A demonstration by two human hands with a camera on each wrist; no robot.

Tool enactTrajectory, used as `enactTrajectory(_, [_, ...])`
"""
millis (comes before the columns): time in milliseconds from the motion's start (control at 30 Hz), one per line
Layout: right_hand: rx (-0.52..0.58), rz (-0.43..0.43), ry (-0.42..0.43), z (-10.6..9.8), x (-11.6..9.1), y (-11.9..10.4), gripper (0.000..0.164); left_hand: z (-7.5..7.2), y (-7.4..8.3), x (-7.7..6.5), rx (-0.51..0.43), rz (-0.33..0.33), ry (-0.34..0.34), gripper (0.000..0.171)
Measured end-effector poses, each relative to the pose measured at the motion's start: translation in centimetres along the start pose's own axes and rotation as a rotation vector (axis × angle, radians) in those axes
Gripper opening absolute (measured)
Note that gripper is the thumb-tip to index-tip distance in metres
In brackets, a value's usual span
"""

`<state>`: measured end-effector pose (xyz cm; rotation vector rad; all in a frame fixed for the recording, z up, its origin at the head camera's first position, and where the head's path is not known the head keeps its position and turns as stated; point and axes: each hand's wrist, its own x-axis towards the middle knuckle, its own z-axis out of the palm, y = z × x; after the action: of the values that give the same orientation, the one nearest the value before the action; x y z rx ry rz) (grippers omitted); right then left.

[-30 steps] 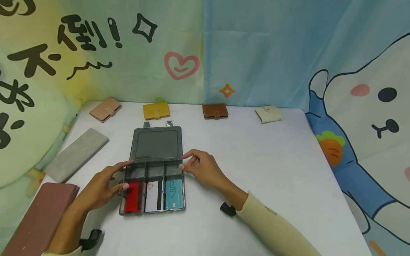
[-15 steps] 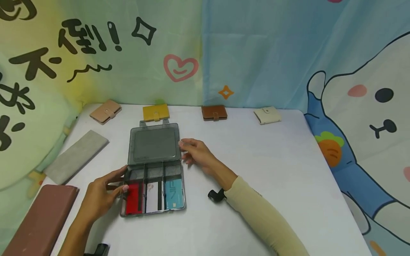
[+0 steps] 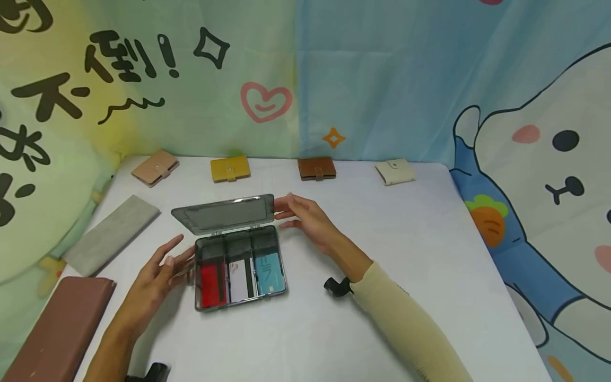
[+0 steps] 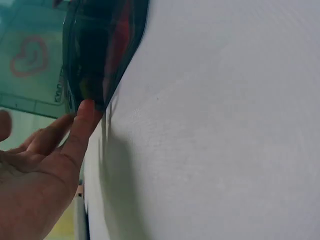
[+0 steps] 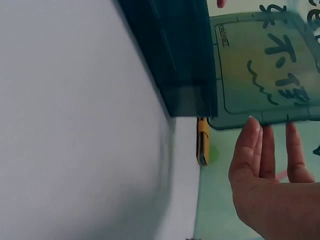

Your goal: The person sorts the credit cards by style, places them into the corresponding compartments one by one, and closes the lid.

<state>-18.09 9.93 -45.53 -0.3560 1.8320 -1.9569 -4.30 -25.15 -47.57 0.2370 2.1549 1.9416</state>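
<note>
A smoky clear plastic compartment box (image 3: 238, 306) lies on the table with its lid (image 3: 224, 215) raised at an angle along the far side. A red card (image 3: 210, 286), a white card (image 3: 238, 278) and a teal card (image 3: 269, 273) fill its near compartments; the far ones show no cards. My right hand (image 3: 307, 223) is at the lid's right edge, straight fingertips touching it in the right wrist view. Beside the box's left side is my left hand (image 3: 153, 281), fingers extended, thumb apart; in the left wrist view its fingertips (image 4: 86, 107) touch the box corner.
Along the back stand a beige card holder (image 3: 155, 167), a yellow one (image 3: 230, 168), a brown one (image 3: 317, 168) and a cream one (image 3: 395, 172). A long grey wallet (image 3: 112, 236) and a maroon wallet (image 3: 64, 323) lie left. A printed cloth (image 3: 372, 85) hangs behind.
The lid has swung up from lying back flat, with my right hand at its edge moving slightly up. The box has shifted right and turned a little; my left hand's fingers have spread.
</note>
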Motion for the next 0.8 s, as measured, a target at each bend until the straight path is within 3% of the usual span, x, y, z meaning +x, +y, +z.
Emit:
enactTrajectory(100, [-0.114, -0.033, -0.029, -0.3, -1.2, -0.3, 0.044, -0.3, 0.1, -0.2, -0.083, 0.016, -0.028, 0.050])
enactTrajectory(233, [-0.355, -0.084, -0.108, 0.3, -3.6, -0.4, 0.041, -0.1, 0.6, -0.3, -0.071, 0.000, -0.049, 0.050])
enactTrajectory(333, [-0.651, -0.121, -0.181, 1.9, -5.8, -0.3, 0.065, 0.5, 1.0, -0.3, 0.041, -0.038, -0.019, 0.051])
enactTrajectory(433, [-0.979, -0.170, -0.258, 4.0, -7.4, 0.1, 0.098, 1.2, 1.1, -0.2, 0.185, -0.046, 0.005, 0.069])
enactTrajectory(500, [-1.164, -0.204, -0.284, 5.2, -7.9, 0.5, 0.110, 1.7, 1.0, -0.1, 0.273, -0.025, 0.002, 0.084])
enactTrajectory(633, [-1.464, -0.273, -0.248, 6.8, -8.0, 1.3, 0.110, 2.4, 1.0, 0.3, 0.416, 0.007, -0.006, 0.100])
enactTrajectory(800, [-1.649, -0.343, -0.167, 7.5, -7.8, 1.7, 0.104, 3.3, 1.4, 0.7, 0.563, -0.002, -0.027, 0.119])
